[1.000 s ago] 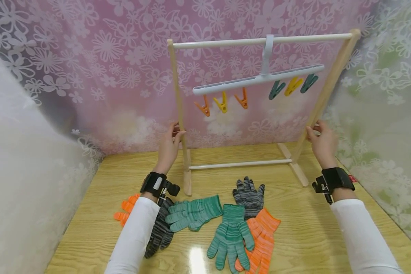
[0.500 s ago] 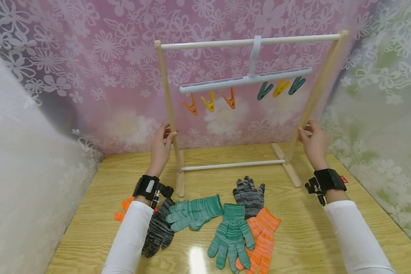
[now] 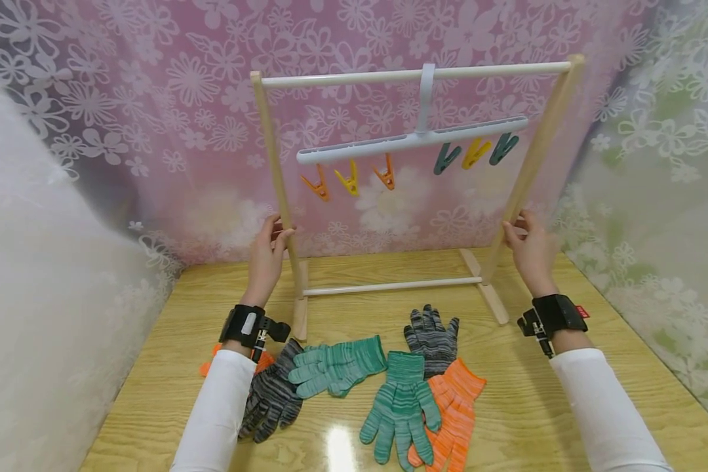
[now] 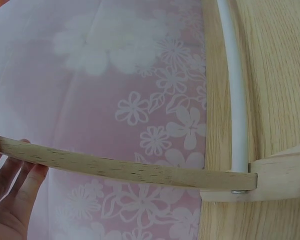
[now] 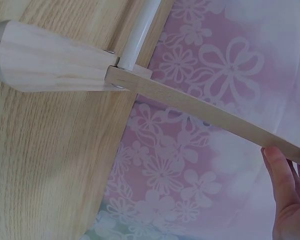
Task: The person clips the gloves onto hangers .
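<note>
A drying rack [image 3: 366,287] with wooden side posts and white rods stands at the back of the table. My left hand [image 3: 265,252] grips its left post [image 4: 115,168] between thumb and fingers. On the opposite side, my right hand [image 3: 531,252] pinches the right post [image 5: 205,111] at a similar height. From the top rod hangs a light blue hanger [image 3: 360,151], tilted up toward the right. Below its bar hang orange, yellow and dark green clips, among them a yellow clip [image 3: 348,178] and a green clip [image 3: 446,159].
Several knitted gloves lie in front of the rack: a green glove [image 3: 398,406], another green glove [image 3: 339,367], a grey glove [image 3: 431,341], an orange glove [image 3: 457,413] and a black-grey glove [image 3: 274,396]. A flowered curtain [image 3: 212,164] rises behind the table [image 3: 537,406].
Both hands have moved left along with the rack and the hanger on it. The left forearm now covers more of the orange glove at the left. The other gloves stay put.
</note>
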{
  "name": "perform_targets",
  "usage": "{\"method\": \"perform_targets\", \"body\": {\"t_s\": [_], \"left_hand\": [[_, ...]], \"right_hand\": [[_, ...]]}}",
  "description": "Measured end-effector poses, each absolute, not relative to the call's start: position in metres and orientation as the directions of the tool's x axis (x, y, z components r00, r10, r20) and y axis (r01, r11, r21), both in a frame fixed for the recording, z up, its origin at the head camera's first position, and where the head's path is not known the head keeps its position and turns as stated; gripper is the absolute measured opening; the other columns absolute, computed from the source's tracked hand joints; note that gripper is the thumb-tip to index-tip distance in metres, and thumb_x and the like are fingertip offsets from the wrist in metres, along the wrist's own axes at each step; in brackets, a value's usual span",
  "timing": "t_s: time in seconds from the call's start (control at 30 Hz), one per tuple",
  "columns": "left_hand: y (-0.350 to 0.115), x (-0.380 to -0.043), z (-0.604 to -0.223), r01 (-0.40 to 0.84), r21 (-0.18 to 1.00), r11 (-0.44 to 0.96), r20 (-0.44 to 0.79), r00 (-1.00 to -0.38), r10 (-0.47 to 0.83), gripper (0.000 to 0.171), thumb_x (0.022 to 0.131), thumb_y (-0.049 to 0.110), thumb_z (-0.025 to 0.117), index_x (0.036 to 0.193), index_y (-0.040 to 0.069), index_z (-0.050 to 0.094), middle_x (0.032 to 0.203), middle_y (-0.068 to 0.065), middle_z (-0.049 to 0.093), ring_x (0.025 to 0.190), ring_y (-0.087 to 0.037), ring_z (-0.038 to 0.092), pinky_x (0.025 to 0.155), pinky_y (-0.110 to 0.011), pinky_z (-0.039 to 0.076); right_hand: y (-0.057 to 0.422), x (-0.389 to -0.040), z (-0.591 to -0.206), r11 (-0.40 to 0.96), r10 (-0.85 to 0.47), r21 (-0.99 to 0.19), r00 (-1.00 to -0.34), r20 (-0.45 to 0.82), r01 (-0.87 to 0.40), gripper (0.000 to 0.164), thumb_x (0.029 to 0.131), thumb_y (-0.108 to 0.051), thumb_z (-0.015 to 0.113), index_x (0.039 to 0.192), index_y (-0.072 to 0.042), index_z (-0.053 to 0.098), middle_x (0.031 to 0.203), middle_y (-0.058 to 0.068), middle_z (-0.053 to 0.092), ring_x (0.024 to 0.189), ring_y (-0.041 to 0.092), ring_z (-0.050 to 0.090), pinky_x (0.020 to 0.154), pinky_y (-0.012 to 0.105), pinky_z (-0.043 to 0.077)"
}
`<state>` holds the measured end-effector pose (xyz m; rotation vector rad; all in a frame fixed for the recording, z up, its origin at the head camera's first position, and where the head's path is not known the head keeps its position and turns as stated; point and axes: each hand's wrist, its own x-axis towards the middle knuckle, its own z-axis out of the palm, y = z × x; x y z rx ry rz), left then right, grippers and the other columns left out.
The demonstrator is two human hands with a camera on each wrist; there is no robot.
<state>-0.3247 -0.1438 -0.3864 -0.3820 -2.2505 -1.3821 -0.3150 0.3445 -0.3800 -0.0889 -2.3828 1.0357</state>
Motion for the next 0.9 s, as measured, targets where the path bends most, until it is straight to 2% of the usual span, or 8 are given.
{"method": "perform_targets", "body": {"t_s": [0.1,0.17,0.37,0.6,0.9], "left_hand": [[-0.148,-0.324,-0.387,0.475,0.757,0.449,0.532,-0.847,-0.002,0.043,0.106,0.028,0.052,0.144,0.008,0.051,0.124,-0.019,0.065,0.114,-0.035,0.063,0.091,-0.051,0.058],[-0.151,-0.324,-0.388,0.48,0.751,0.453,0.54,-0.842,-0.003,0.044,0.106,0.028,0.052,0.145,0.008,0.05,0.124,-0.02,0.065,0.114,-0.035,0.063,0.09,-0.052,0.057],[-0.158,-0.324,-0.389,0.482,0.751,0.452,0.547,-0.837,-0.016,0.042,0.106,0.028,0.052,0.144,0.011,0.051,0.124,-0.019,0.065,0.113,-0.035,0.064,0.089,-0.052,0.058],[-0.168,-0.322,-0.388,0.504,0.747,0.434,0.563,-0.827,-0.008,0.042,0.106,0.024,0.054,0.144,0.006,0.051,0.121,-0.022,0.066,0.11,-0.037,0.064,0.087,-0.055,0.058],[-0.18,-0.322,-0.387,0.49,0.735,0.469,0.558,-0.83,-0.008,0.041,0.106,0.025,0.053,0.144,0.008,0.05,0.121,-0.02,0.067,0.111,-0.036,0.066,0.086,-0.053,0.059]], "right_hand": [[0.341,-0.316,-0.381,0.706,0.266,-0.691,-0.847,0.46,-0.153,0.044,0.106,-0.026,0.056,0.142,-0.001,0.052,0.128,0.028,0.064,0.108,0.042,0.068,0.067,0.003,0.049],[0.339,-0.317,-0.383,0.71,0.265,-0.686,-0.842,0.47,-0.16,0.044,0.106,-0.025,0.057,0.142,-0.001,0.052,0.127,0.028,0.064,0.106,0.042,0.069,0.063,-0.003,0.043],[0.332,-0.318,-0.384,0.683,0.245,-0.7,-0.838,0.488,-0.208,0.043,0.105,-0.023,0.058,0.141,0.0,0.054,0.125,0.029,0.065,0.103,0.045,0.069,0.063,-0.004,0.04],[0.322,-0.317,-0.385,0.705,0.247,-0.676,-0.82,0.516,-0.213,0.04,0.104,-0.024,0.06,0.137,0.0,0.057,0.123,0.028,0.067,0.101,0.044,0.07,0.06,-0.006,0.035],[0.315,-0.322,-0.39,0.723,0.224,-0.646,-0.801,0.555,-0.245,0.041,0.104,-0.025,0.061,0.137,-0.001,0.058,0.122,0.027,0.068,0.097,0.042,0.072,0.061,-0.005,0.036]]}}
